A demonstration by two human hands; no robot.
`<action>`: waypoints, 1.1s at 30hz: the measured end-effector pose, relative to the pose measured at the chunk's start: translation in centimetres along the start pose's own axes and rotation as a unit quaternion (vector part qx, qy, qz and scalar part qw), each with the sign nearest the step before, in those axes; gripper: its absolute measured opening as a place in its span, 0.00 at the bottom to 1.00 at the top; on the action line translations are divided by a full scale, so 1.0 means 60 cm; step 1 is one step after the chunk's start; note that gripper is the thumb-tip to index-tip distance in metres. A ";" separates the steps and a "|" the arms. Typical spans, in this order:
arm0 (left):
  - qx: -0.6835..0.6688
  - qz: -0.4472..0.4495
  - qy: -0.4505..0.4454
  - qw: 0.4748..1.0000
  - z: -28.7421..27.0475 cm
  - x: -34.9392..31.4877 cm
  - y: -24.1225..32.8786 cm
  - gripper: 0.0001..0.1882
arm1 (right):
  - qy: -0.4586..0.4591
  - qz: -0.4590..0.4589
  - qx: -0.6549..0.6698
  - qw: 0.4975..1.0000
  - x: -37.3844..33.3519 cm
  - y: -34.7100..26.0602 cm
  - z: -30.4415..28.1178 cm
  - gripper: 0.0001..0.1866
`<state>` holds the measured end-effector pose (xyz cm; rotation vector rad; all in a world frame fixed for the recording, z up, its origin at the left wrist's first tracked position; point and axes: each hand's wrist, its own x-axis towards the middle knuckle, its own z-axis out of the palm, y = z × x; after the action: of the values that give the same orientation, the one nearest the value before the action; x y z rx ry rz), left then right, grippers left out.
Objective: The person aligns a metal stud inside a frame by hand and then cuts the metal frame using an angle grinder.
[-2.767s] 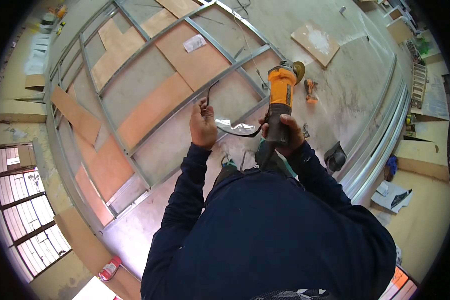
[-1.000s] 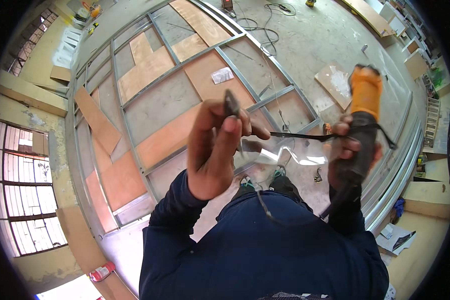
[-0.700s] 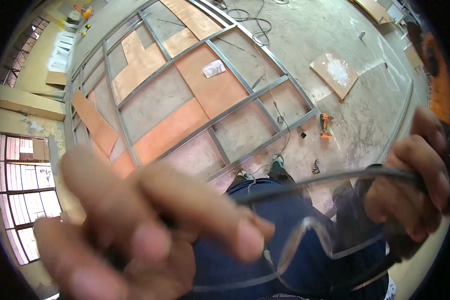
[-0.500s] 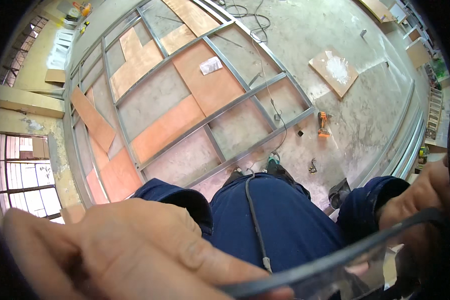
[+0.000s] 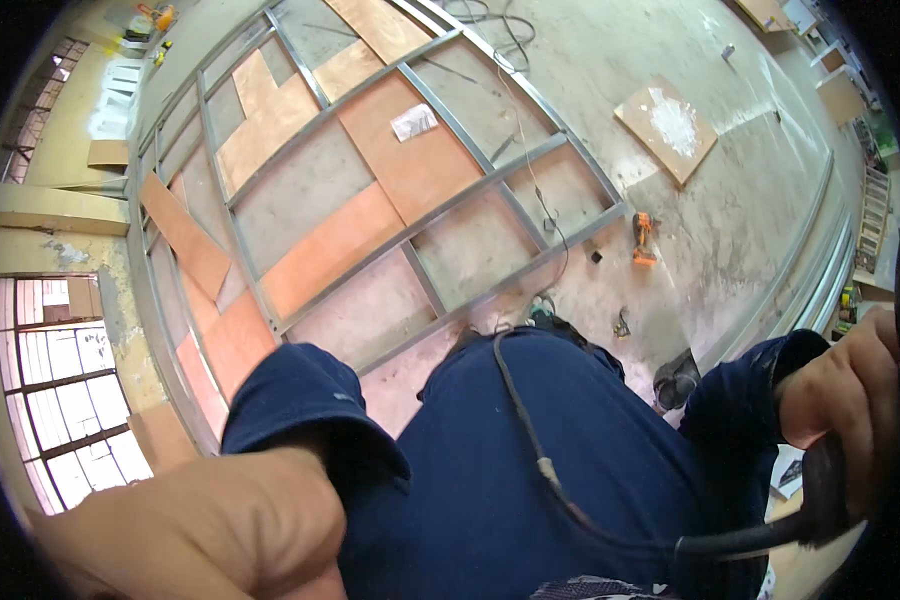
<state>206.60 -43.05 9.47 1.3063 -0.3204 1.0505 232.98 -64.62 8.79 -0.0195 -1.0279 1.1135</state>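
My left hand (image 5: 200,520) fills the lower left, very close up, its back and wrist showing below the dark blue sleeve (image 5: 310,400). Its fingers run out of the picture, so what they hold is hidden. At the right rim my right hand (image 5: 850,400) is closed, fingers curled beside a thick dark piece (image 5: 825,490) that I cannot make out. A dark cable (image 5: 515,400) hangs down the front of my blue clothing (image 5: 560,430), then bends right towards that piece.
A metal frame (image 5: 430,290) with orange-brown boards (image 5: 410,170) lies on the floor before my feet. To its right are an orange cordless drill (image 5: 642,240), a board with white powder (image 5: 670,130) and long metal profiles (image 5: 820,290). A barred window (image 5: 60,370) is at left.
The clear, dark-rimmed lens that stretched across the lower right is gone from view. My left hand has drawn back to the lower left. The cable's lower part now shows, bending right.
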 end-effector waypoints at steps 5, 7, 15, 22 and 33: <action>0.011 0.044 0.015 0.999 -0.002 -0.006 0.000 0.16 | 0.124 -0.030 -0.115 0.985 -0.054 -0.017 -0.033 0.32; 0.010 0.056 0.015 0.998 -0.008 -0.003 0.004 0.17 | 0.153 -0.058 -0.190 0.968 -0.070 -0.014 -0.048 0.41; 0.016 0.091 0.014 0.996 -0.022 -0.006 0.013 0.19 | 0.296 -0.142 -0.384 0.863 -0.120 0.020 -0.100 0.48; 0.028 0.125 0.016 0.992 -0.021 0.000 0.011 0.22 | 0.354 -0.116 -0.465 0.803 -0.143 0.010 -0.097 0.56; -0.014 0.123 0.024 0.992 0.011 0.003 -0.021 0.26 | 0.412 -0.074 -0.450 0.789 -0.154 0.004 -0.087 0.64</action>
<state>207.90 -43.42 8.99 1.2366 -0.4667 1.2777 235.87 -68.93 -0.47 -1.0889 -0.6354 0.2810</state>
